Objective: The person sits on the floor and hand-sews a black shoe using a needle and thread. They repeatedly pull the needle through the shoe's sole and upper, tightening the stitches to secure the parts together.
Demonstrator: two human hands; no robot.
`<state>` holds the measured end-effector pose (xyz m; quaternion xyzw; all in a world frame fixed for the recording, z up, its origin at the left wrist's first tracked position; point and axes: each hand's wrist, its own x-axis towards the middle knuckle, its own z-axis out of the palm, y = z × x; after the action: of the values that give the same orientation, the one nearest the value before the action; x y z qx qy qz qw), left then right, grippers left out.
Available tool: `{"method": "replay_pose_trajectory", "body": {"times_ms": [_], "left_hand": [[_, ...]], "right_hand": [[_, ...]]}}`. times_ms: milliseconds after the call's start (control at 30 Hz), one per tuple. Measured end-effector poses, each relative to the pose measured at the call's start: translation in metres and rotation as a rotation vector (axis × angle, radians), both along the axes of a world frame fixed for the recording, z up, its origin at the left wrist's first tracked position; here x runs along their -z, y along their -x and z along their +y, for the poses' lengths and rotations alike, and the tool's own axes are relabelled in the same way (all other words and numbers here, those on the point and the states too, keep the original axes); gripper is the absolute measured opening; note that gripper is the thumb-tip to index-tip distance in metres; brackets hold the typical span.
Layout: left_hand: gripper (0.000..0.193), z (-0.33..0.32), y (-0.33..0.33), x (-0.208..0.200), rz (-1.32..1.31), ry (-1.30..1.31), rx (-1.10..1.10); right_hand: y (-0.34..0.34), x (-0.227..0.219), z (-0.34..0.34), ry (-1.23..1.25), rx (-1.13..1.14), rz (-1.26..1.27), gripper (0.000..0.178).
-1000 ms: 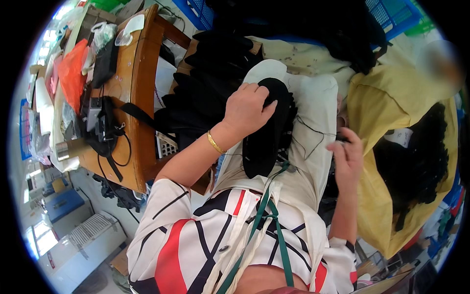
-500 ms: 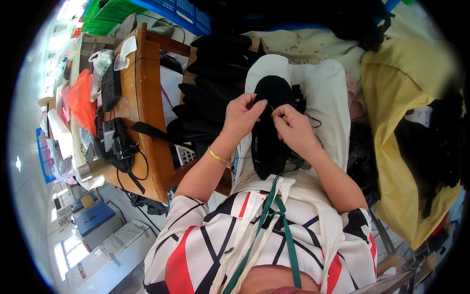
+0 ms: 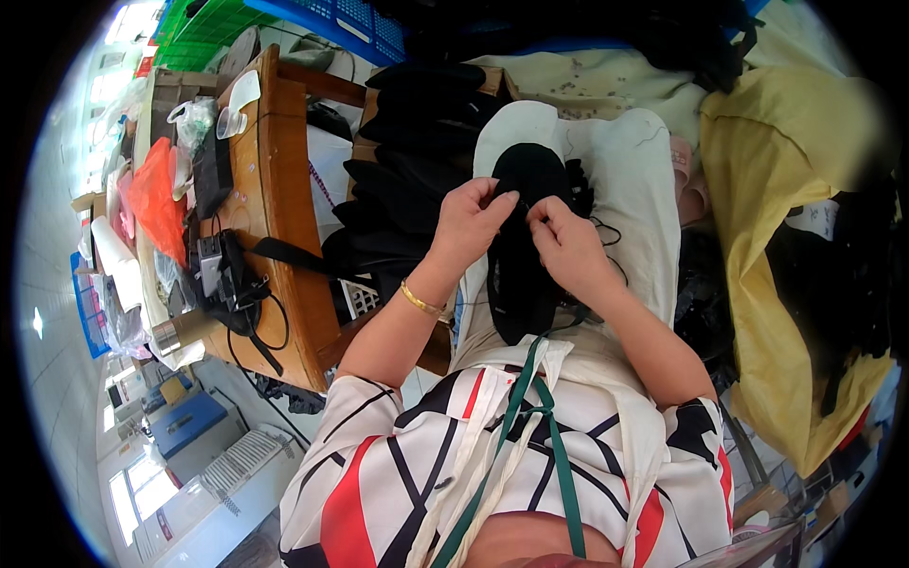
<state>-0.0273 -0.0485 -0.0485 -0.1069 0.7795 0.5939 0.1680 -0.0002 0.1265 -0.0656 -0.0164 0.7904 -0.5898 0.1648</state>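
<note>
A black cloth shoe (image 3: pixel 532 163) lies lengthwise on my lap over the white apron (image 3: pixel 630 189), its rounded end pointing away from me. My left hand (image 3: pixel 471 216) is closed on the shoe's left edge, with thumb and forefinger pinching the fabric. Close beside it, my right hand (image 3: pixel 573 241) is in a pinch over the middle of the shoe. Whatever sits between those fingertips is too small to make out. A thin black cord (image 3: pixel 614 234) loops over the apron to the right of my right hand.
Several similar black pieces (image 3: pixel 417 133) are stacked on my left beside a wooden table (image 3: pixel 284 218). That table holds a black strapped device (image 3: pixel 213 260) and plastic bags. To my right hangs yellow cloth (image 3: pixel 757 284) around dark items. A blue crate (image 3: pixel 350 33) stands at the far side.
Both hands stay at nearly the same spot on the shoe. My right hand's fingertips have dipped slightly closer to the fabric. The view has shifted a little.
</note>
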Motion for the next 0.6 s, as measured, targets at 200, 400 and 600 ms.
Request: {"method": "replay_pose_trajectory", "body": {"times_ms": [200, 400, 600], "left_hand": [[0.015, -0.004, 0.009, -0.001, -0.165, -0.107, -0.012], [0.014, -0.005, 0.009, 0.001, -0.187, -0.176, -0.029], [0.012, -0.002, 0.009, 0.0, -0.166, -0.18, -0.023]], "right_hand": [[-0.008, 0.006, -0.012, -0.187, 0.062, 0.327, 0.007], [0.0, 0.002, -0.003, -0.279, -0.033, 0.368, 0.006], [0.008, -0.005, 0.008, -0.19, -0.093, 0.328, 0.005]]}}
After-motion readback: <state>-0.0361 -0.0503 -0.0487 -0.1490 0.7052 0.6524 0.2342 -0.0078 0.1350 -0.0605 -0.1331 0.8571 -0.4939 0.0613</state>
